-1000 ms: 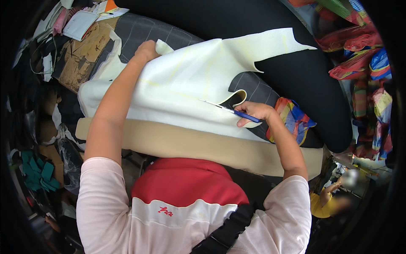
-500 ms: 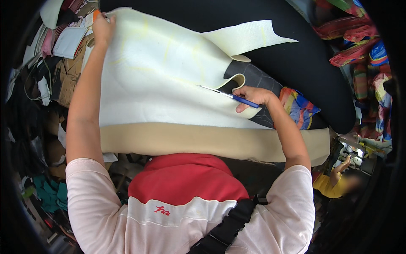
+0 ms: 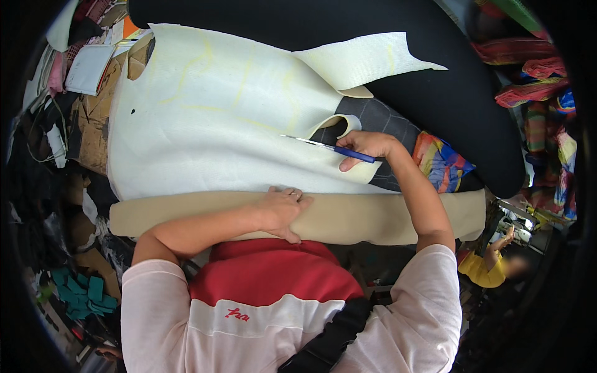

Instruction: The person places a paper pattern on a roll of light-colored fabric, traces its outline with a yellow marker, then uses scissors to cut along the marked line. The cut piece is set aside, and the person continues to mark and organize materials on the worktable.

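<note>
A large off-white sheet [image 3: 217, 137], faintly marked with yellow lines, lies spread before me. Its right part curls up and has a separated flap [image 3: 367, 59]. My right hand [image 3: 367, 149] is closed around blue-handled scissors [image 3: 354, 154], their slim pale blades pointing left over the sheet beside the curl. Partly hidden by the fingers, the handles do not show fully. Resting flat on the beige rolled material [image 3: 354, 214] along the near edge, my left hand [image 3: 283, 213] has its fingers apart and holds nothing; its fingertips reach the sheet's near border.
A big black padded form [image 3: 460, 118] curves behind the sheet. Right of my right hand sits a colourful plastic bundle [image 3: 441, 163]. Papers and cardboard [image 3: 99, 118] crowd the left, teal scraps [image 3: 84, 292] below them. A person in yellow [image 3: 482, 268] is at the lower right.
My left hand has left the sheet's far left corner and come down to the beige roll in front of me. That corner lies lower now. My right hand and the scissors have shifted slightly left.
</note>
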The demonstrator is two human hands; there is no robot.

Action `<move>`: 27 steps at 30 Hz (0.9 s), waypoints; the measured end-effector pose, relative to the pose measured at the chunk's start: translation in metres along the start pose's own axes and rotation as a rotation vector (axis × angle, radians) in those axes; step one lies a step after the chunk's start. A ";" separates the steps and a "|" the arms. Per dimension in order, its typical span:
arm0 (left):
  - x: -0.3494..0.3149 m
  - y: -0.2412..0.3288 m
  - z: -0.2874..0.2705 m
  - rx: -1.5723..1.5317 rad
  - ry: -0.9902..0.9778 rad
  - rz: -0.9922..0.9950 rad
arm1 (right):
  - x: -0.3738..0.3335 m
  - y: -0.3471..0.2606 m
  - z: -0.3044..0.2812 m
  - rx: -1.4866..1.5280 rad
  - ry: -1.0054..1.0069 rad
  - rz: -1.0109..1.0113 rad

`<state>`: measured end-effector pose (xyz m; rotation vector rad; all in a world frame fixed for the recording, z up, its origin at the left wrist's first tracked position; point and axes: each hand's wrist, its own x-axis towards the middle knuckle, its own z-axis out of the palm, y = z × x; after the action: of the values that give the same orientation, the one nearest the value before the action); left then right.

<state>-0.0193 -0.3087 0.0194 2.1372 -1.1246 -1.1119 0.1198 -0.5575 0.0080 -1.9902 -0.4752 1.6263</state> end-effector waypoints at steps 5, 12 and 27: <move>0.029 -0.018 0.014 -0.299 -0.292 0.180 | 0.004 -0.001 0.006 -0.030 -0.012 -0.007; 0.073 -0.064 0.013 -1.185 -0.865 0.030 | 0.000 0.002 0.013 -0.002 0.000 0.021; -0.029 0.002 0.015 -0.006 -0.281 -0.103 | -0.014 0.010 0.032 0.018 0.058 0.047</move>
<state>-0.0419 -0.2866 0.0252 2.0998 -1.1378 -1.4971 0.0850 -0.5686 0.0086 -2.0440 -0.3939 1.5899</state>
